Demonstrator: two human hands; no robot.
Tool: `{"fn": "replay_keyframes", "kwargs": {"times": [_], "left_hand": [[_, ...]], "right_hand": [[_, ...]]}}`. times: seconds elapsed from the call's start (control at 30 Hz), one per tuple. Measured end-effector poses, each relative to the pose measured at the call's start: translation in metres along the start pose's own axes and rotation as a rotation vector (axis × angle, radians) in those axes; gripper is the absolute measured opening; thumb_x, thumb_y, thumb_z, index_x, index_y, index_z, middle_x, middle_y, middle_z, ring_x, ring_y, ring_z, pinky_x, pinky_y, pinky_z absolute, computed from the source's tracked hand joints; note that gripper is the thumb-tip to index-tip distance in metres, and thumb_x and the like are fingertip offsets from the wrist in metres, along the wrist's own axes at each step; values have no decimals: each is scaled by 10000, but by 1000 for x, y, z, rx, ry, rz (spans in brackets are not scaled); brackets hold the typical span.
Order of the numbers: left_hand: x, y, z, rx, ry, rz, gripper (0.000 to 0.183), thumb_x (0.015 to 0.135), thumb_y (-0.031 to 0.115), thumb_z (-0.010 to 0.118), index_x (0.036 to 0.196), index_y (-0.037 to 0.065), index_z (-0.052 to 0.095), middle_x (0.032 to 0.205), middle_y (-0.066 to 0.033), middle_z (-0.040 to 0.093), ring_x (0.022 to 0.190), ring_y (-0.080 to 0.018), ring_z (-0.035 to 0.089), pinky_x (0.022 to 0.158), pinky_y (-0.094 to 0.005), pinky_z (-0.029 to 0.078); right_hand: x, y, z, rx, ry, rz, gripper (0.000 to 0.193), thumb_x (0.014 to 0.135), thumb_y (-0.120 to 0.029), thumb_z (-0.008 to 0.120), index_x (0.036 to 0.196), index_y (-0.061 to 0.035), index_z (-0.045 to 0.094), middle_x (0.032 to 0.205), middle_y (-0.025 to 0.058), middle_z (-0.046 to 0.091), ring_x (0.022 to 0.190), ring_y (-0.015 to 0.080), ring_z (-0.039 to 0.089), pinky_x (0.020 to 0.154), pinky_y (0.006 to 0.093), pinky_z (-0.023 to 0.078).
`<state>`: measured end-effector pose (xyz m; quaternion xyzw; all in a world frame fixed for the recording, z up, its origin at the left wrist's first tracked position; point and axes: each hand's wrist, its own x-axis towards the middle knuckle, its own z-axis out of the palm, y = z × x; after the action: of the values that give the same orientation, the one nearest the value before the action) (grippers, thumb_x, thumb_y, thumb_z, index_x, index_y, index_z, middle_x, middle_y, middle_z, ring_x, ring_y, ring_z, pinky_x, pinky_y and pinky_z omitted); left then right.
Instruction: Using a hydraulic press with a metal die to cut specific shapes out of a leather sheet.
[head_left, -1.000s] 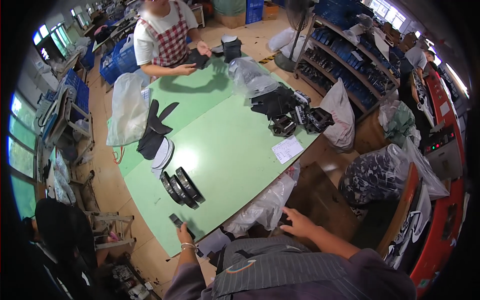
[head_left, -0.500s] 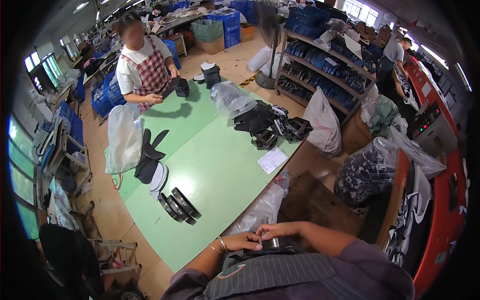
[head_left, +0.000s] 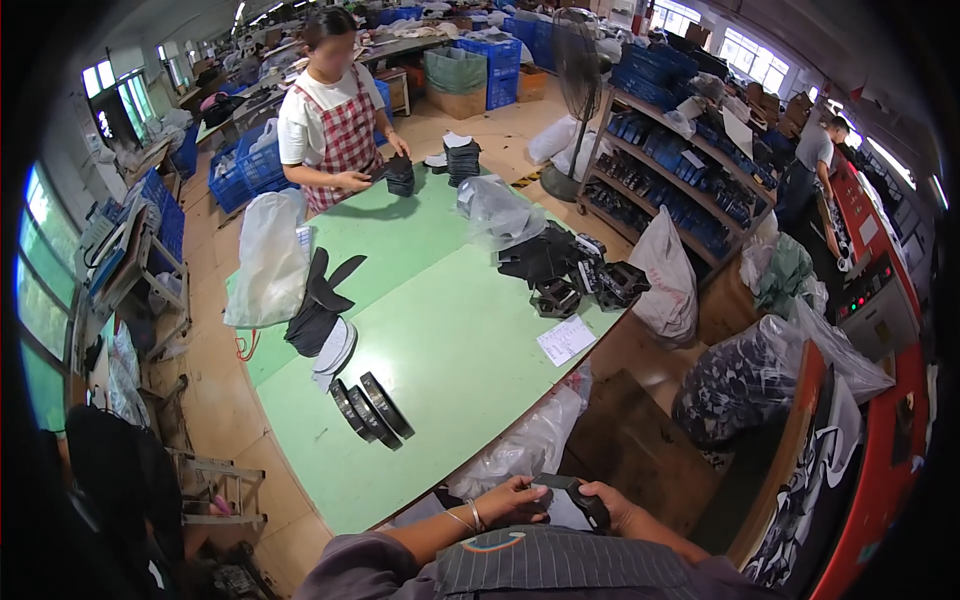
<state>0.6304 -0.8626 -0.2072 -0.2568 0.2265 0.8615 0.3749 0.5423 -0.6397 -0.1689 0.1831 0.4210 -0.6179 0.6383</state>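
Observation:
At the table's near edge, in front of my striped apron, both hands hold a black curved band [head_left: 592, 505] with a pale grey inner face. My left hand [head_left: 514, 500] grips its left end with the fingers closed. My right hand [head_left: 615, 506] is closed around its right side. Three similar black curved bands [head_left: 364, 408] lie side by side on the green table [head_left: 450, 370]. Behind them is a fanned stack of black and pale curved flat pieces [head_left: 318, 325].
Across the table a person in a checked apron [head_left: 340, 135] handles a stack of black pieces [head_left: 400, 178]. Black parts [head_left: 570, 268], a clear plastic bag [head_left: 498, 210] and a paper sheet [head_left: 566, 341] lie at the table's right. Bags, a shelf rack [head_left: 665, 165] and a red machine [head_left: 880, 235] stand further right.
My hands have moved apart and the black band has turned, showing its pale inner face. The view has shifted, so the table appears lower and further right. The person opposite has lowered their hands to the stack.

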Motion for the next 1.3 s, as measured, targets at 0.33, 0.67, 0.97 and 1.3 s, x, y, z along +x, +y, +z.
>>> {"fn": "replay_keyframes", "kwargs": {"times": [0.33,0.67,0.97,1.3], "left_hand": [[-20,5,16,-43,-6,150,629,839,176,722,1322,55,339,1145,-118,511,1035,-214,581,910,-360,514],[-27,6,19,-93,59,127,601,883,131,649,1386,85,323,1194,-126,524,1096,-245,561,979,-373,449],[-27,25,13,-54,-343,-4,519,954,522,432,1194,65,486,1162,-145,580,1032,-268,602,934,-384,467],[-47,36,-7,-144,236,432,342,981,256,390,1141,-5,542,1093,-134,623,1030,-260,599,897,-412,478]], "right_hand": [[-4,-70,40,-863,-232,-12,643,842,-319,626,1385,-55,405,1141,50,550,1021,111,504,890,262,403],[-4,-40,36,-1007,-156,-154,536,863,-359,610,1288,-41,539,1182,109,508,1139,212,464,1010,301,317],[-5,-27,79,-476,-63,-383,414,907,-288,559,1204,-2,579,1148,132,406,1138,244,435,1039,355,303],[-11,-20,52,-31,413,-634,326,835,-252,609,1098,-60,613,893,42,571,761,147,570,669,298,485]]}}
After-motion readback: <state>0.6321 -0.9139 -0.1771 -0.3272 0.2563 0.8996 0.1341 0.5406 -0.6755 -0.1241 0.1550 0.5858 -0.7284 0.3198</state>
